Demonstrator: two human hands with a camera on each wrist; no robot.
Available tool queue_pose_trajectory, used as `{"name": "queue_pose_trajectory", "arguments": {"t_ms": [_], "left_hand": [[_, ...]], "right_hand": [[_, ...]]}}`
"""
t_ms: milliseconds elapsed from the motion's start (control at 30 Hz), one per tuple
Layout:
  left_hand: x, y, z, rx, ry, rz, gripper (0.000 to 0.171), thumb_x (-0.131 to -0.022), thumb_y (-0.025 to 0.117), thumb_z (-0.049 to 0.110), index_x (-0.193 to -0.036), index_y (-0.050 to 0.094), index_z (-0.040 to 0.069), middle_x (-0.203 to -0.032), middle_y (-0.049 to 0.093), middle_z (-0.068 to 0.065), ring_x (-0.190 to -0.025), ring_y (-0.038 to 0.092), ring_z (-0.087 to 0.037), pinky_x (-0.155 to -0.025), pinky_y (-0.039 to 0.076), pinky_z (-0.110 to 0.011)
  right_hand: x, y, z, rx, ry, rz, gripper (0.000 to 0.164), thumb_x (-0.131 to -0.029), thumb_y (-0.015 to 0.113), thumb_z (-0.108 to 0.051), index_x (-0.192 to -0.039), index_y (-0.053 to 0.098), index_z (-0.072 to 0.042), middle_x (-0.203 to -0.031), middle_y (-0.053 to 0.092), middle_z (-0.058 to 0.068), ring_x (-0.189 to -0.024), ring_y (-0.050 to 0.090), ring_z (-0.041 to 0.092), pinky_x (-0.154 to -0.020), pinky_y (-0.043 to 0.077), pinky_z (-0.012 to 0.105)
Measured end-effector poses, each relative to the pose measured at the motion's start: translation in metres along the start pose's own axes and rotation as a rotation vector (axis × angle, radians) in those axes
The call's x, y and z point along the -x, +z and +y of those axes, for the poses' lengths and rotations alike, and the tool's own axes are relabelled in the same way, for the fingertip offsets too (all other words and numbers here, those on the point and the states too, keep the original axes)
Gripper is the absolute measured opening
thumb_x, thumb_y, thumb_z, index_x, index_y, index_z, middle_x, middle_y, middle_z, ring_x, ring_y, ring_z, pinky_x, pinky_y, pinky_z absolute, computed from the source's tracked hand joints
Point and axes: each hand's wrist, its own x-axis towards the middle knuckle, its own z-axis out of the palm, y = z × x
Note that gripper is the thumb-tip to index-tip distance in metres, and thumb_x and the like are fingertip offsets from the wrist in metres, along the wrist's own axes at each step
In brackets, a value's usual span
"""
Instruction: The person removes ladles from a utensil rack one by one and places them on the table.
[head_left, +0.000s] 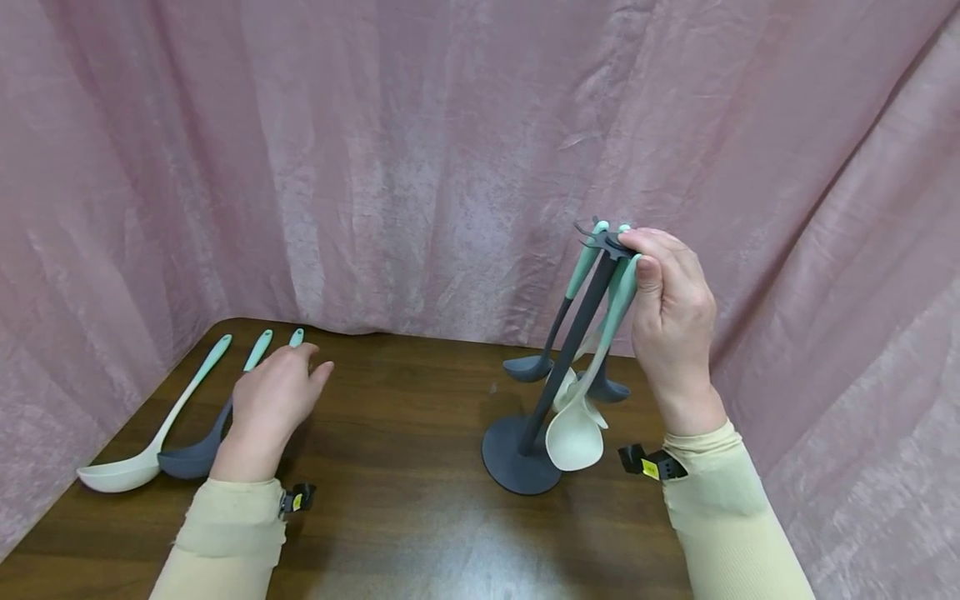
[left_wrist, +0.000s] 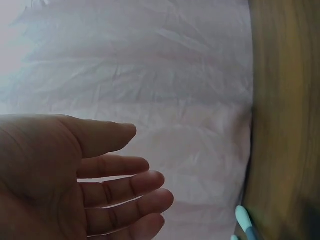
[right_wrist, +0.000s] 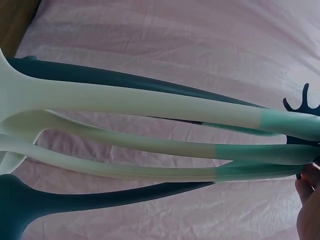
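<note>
On the right stands a dark grey utensil stand (head_left: 520, 467) with a round base and hooks at its top. From it hang several white and dark grey utensils with mint handles, among them a white ladle (head_left: 576, 437) in front and a dark ladle (head_left: 528, 367) at the left. My right hand (head_left: 678, 321) holds the stand's top by the hooks, thumb beside the white ladle's handle. My left hand (head_left: 273, 400), fingers loosely extended and empty, hovers over the utensils at left. Beneath it lies a dark grey ladle (head_left: 191, 458); another mint handle (head_left: 297, 337) shows past the fingers, its lower part hidden.
A white ladle (head_left: 123, 473) lies at the far left near the edge of the brown wooden table (head_left: 405, 433). Pink curtains (head_left: 420, 167) hang close behind the table and at both sides.
</note>
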Motion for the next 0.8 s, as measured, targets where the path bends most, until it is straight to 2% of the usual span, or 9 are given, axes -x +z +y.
{"name": "queue_pose_trajectory", "arguments": {"t_ms": [267,567,800], "left_hand": [[0.002,-0.007,0.022,0.029,0.043,0.056,0.044,-0.11,0.07,0.031,-0.14,0.069,-0.001,-0.122,0.074,-0.023,-0.092,0.073,-0.04,-0.072,0.058,-0.059],[0.008,-0.007,0.045,0.041,0.092,0.086,0.042,-0.11,0.071,0.029,-0.141,0.069,0.0,-0.117,0.073,-0.019,-0.085,0.071,-0.033,-0.07,0.057,-0.055],[0.013,-0.001,0.064,0.052,0.144,0.133,0.039,-0.108,0.074,0.027,-0.137,0.072,0.002,-0.113,0.075,-0.014,-0.081,0.07,-0.029,-0.066,0.057,-0.053]], "right_hand": [[0.001,0.0,-0.006,0.052,-0.012,-0.013,0.052,-0.114,0.053,-0.049,-0.126,0.081,-0.007,-0.126,0.077,0.012,-0.127,0.068,0.034,-0.114,0.049,0.038],[0.003,-0.006,-0.014,0.141,-0.025,-0.051,0.037,-0.116,0.058,-0.033,-0.13,0.081,-0.008,-0.129,0.076,0.013,-0.132,0.066,0.033,-0.117,0.047,0.04],[0.001,-0.012,-0.017,0.169,-0.056,-0.082,0.043,-0.116,0.055,-0.041,-0.134,0.08,-0.011,-0.132,0.076,0.009,-0.131,0.066,0.033,-0.114,0.048,0.04]]}}
